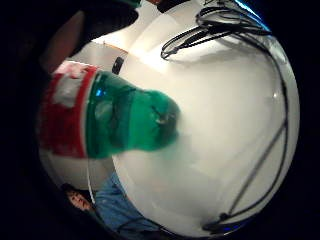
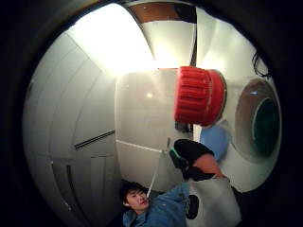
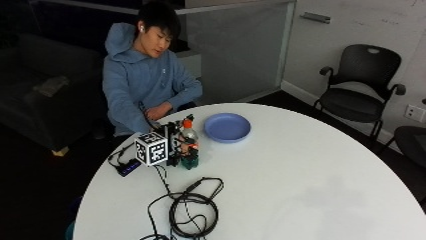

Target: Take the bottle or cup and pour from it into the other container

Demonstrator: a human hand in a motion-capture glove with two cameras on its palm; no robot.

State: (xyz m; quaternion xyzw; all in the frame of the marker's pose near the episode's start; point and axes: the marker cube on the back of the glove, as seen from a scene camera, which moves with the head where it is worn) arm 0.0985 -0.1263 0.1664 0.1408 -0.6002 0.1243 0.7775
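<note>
A green bottle (image 3: pixel 189 145) with a red label and a red cap stands upright near the table's near-left edge. My gloved right hand (image 3: pixel 175 146) grips it from the left side. In the little finger side palm view its green body and red label (image 1: pixel 125 120) fill the space close to the palm, above the white table. The red cap (image 2: pixel 199 94) shows large in the thumb side palm view, and the blue bowl (image 2: pixel 215 140) lies just past it. On the table, that shallow blue bowl (image 3: pixel 227 127) lies just right of the bottle, apart from it.
The round white table (image 3: pixel 299 175) has black cables (image 3: pixel 190 205) coiled in front of the bottle. A small dark device (image 3: pixel 128 168) lies at the left edge. Two black chairs (image 3: pixel 363 82) stand beyond the table's right side.
</note>
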